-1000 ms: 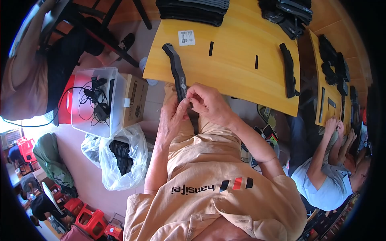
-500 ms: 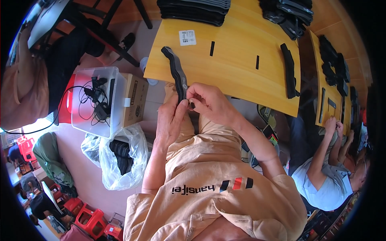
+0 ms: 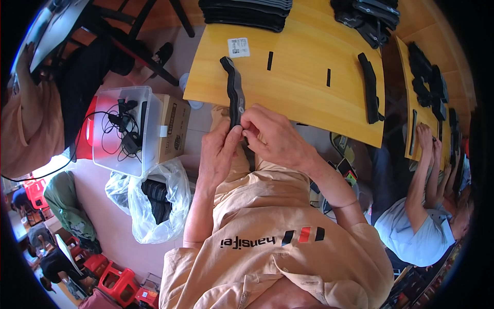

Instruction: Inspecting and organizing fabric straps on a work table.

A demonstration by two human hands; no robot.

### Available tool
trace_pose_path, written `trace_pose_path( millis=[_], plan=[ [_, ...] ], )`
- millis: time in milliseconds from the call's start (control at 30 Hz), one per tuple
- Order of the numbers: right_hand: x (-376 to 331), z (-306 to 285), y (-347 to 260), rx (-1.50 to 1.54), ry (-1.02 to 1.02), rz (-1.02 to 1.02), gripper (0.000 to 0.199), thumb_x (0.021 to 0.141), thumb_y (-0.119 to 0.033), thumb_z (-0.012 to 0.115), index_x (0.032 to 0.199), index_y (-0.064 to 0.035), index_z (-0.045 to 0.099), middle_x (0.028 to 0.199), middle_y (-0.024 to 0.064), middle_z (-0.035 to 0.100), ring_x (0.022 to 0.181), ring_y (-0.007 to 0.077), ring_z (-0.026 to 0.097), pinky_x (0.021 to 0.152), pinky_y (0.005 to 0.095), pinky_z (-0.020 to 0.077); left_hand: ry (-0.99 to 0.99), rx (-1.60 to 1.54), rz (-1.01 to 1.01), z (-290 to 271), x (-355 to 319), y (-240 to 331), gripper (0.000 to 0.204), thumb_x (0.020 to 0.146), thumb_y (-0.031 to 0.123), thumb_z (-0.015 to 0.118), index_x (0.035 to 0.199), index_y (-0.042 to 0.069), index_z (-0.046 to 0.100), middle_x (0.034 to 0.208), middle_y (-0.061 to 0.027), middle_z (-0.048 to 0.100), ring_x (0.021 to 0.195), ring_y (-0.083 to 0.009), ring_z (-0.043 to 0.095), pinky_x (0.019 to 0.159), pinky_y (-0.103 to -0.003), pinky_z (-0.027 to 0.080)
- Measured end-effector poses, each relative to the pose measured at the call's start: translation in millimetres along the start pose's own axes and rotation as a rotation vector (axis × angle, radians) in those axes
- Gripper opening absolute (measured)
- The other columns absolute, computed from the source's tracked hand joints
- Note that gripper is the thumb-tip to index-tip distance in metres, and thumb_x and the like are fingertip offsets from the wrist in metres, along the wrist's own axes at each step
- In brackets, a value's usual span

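Note:
A folded black-and-grey fabric strap (image 3: 234,87) stands up from my left hand (image 3: 217,154), which grips its lower end between thumb and fingers. Its far end reaches over the near edge of the yellow wooden table (image 3: 293,98). My right hand (image 3: 275,135) is closed beside that lower end, thumb and fingers pinched together against the left thumb. What the right fingertips pinch is hidden. On the table at the right lies another dark folded strap (image 3: 369,87).
Stacked black-and-grey straps (image 3: 246,13) and a looser pile (image 3: 366,20) lie at the table's back. A white label (image 3: 239,47) is on the tabletop. To my left stand a clear bin (image 3: 121,159) with cables and a plastic bag (image 3: 175,226). A co-worker (image 3: 411,226) sits at right.
The strap has swung more upright, its far end moving right. My right hand has turned and closed in on the left thumb; a small black piece earlier visible at its fingertips is now hidden.

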State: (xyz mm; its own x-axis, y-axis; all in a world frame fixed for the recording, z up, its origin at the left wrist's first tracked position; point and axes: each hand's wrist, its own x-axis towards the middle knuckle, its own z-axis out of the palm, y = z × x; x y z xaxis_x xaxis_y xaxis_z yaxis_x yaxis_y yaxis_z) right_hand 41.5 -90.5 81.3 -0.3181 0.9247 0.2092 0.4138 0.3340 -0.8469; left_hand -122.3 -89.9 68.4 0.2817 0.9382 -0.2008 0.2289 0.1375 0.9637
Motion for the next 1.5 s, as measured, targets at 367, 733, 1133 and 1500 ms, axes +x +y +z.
trace_pose_path(
  millis=[367, 733, 1133, 1500],
  plan=[
    [0.8, 3.3, -8.9, -0.387, 0.051, -0.102, 0.013, 0.073, -0.007, 0.057, 0.08, -0.0022, 0.048, 0.074, 0.0128, 0.049, 0.071, 0.0308, 0.055, 0.06, 0.0391, 0.045, 0.027, 0.01, 0.036, 7.7, 0.0, -8.5, 0.032, 0.093, 0.026, 0.047, 0.077, -0.002, 0.051, 0.055, -0.0081, 0.049, 0.048, -0.0139, 0.049, 0.045, -0.029, 0.038],
    [4.0, 10.1, -4.7, -0.417, 0.182, -0.155, 0.009, 0.067, -0.006, 0.059, 0.068, -0.0076, 0.05, 0.065, 0.0051, 0.049, 0.061, 0.0228, 0.055, 0.047, 0.0352, 0.0441, 0.073, 0.072, 0.14, 12.8, 1.8, -10.2, 0.024, 0.095, 0.021, 0.045, 0.088, 0.0, 0.053, 0.056, -0.0094, 0.048, 0.048, -0.0159, 0.049, 0.047, -0.029, 0.039],
    [7.8, -21.2, 15.0, -0.307, 0.259, -0.078, 0.008, 0.067, -0.002, 0.057, 0.074, -0.0016, 0.053, 0.066, 0.0109, 0.053, 0.059, 0.0291, 0.055, 0.052, 0.036, 0.0442, 0.175, -0.228, 0.104, 22.6, 0.1, -10.8, 0.03, 0.094, 0.024, 0.043, 0.072, 0.004, 0.046, 0.058, 0.001, 0.041, 0.053, -0.0053, 0.043, 0.049, -0.02, 0.035],
    [-1.2, -13.6, 25.0, 0.136, -0.003, 0.149, 0.006, 0.072, 0.004, 0.05, 0.077, 0.0037, 0.053, 0.063, 0.0062, 0.049, 0.057, 0.0109, 0.049, 0.052, 0.0251, 0.0412, 0.06, 0.151, 0.164, 10.6, 21.4, -0.4, 0.033, 0.081, 0.024, 0.065, 0.068, -0.001, 0.048, 0.054, -0.0073, 0.043, 0.05, -0.0134, 0.039, 0.047, -0.029, 0.033]
  ],
)
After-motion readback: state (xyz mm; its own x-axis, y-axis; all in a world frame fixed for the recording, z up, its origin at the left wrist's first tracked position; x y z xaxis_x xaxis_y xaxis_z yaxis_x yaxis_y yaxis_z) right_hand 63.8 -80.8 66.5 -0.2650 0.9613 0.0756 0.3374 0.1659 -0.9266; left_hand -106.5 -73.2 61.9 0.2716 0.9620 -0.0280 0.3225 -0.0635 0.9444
